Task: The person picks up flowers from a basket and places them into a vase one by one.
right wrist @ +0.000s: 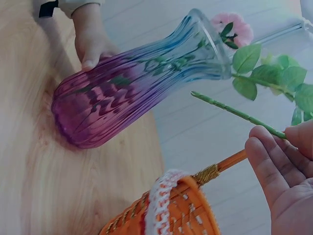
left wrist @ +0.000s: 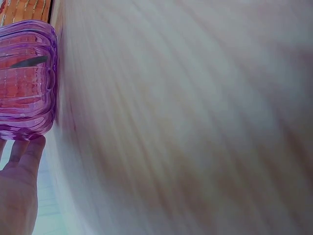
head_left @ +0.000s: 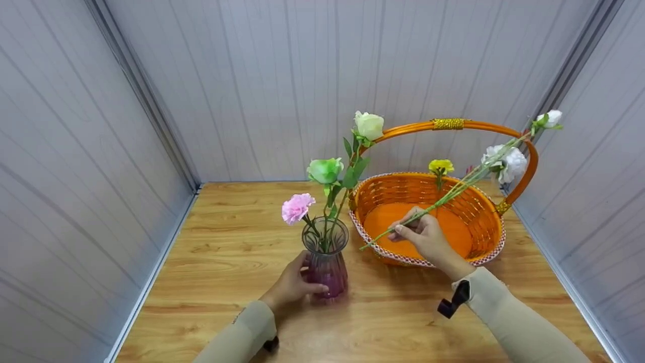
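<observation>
A ribbed glass vase (head_left: 330,272), clear at the neck and purple toward the base, stands upright on the table. My left hand (head_left: 295,282) grips its lower side, thumb in front. Inside the vase are a pink carnation (head_left: 298,208), a green rose (head_left: 325,171) and a cream rose (head_left: 369,125). Between thumb and fingers, my right hand (head_left: 421,233) pinches the green stem (right wrist: 234,111) of a white flower (head_left: 510,164) over the basket. The stem slants, its cut end pointing left toward the vase, below rim height in the head view, and its blooms at upper right.
An orange woven basket (head_left: 428,257) with a tall arched handle (head_left: 448,124) stands right of the vase. A yellow flower (head_left: 441,167) shows at its back. Pale panel walls (head_left: 282,91) enclose the wooden table (head_left: 227,242) at the back and both sides.
</observation>
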A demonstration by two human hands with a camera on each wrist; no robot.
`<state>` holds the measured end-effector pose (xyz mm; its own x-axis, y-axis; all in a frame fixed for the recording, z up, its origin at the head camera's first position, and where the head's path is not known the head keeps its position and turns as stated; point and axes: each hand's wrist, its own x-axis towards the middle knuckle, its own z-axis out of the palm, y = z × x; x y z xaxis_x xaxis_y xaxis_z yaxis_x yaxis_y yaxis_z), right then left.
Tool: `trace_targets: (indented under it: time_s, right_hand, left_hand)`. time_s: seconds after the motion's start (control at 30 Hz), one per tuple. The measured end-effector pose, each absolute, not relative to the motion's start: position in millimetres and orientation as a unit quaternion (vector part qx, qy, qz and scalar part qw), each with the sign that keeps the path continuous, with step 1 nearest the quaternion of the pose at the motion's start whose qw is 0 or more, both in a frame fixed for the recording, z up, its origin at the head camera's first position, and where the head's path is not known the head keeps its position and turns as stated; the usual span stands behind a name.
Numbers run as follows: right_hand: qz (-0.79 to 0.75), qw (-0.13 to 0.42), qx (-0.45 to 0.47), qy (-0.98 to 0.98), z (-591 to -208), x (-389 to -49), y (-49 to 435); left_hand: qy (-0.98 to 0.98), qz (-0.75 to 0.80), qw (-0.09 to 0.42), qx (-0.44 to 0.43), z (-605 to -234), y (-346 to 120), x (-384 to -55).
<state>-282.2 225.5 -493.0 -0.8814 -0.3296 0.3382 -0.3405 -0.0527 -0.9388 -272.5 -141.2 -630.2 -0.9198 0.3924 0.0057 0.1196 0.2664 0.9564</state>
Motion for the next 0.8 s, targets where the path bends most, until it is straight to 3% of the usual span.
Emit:
trace_targets:
  time_s: [0.8]
  right_hand:
    - [0.687, 0.031, 0.296, -0.663, -454, -283, 190]
  left_hand:
    - [0.783, 0.586, 0.109, 0.177, -630, -142, -272]
